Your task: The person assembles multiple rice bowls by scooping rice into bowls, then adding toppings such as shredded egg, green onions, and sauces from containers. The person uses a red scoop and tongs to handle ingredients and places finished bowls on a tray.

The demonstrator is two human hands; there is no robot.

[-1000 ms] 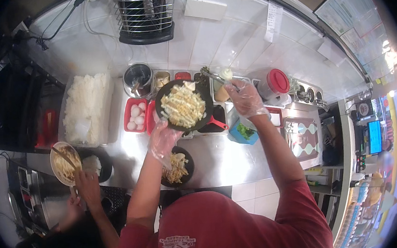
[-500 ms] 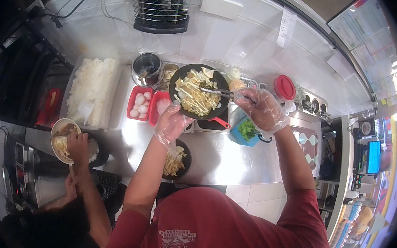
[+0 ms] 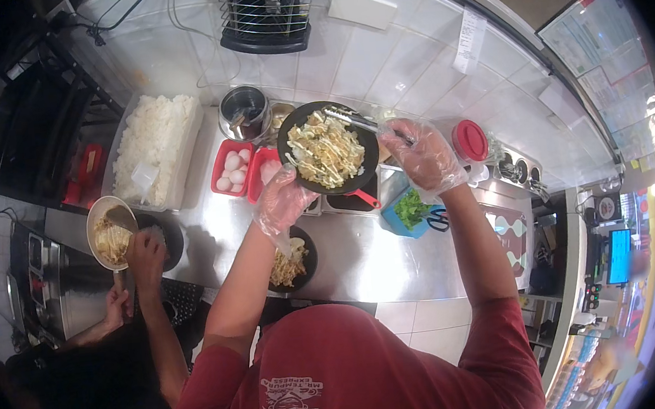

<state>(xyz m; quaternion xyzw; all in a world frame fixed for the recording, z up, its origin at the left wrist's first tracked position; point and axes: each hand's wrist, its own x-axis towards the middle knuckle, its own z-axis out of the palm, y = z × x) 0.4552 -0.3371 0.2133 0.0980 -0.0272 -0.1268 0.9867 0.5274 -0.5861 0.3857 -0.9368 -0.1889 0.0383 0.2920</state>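
Gloved left hand [image 3: 276, 197] gripping black bowl [image 3: 370, 150], right hand [image 3: 421, 157] clasping tongs [image 3: 363, 123], tips now shifted toward bowl's far rim

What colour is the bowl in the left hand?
The bowl in the left hand is black; it shows best in the head view.

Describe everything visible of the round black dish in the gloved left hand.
The round black dish has a smooth-looking dark rim; its exact material is unclear. Pale and browned, chopped-looking food streaked with white covers most of its middle. It is held up, food side facing the camera, above the shiny steel counter. The left hand, in a clear plastic glove, grips its lower-left edge; its underside is hidden. Slim metal tongs reach over its upper edge; whether they touch the food is unclear.
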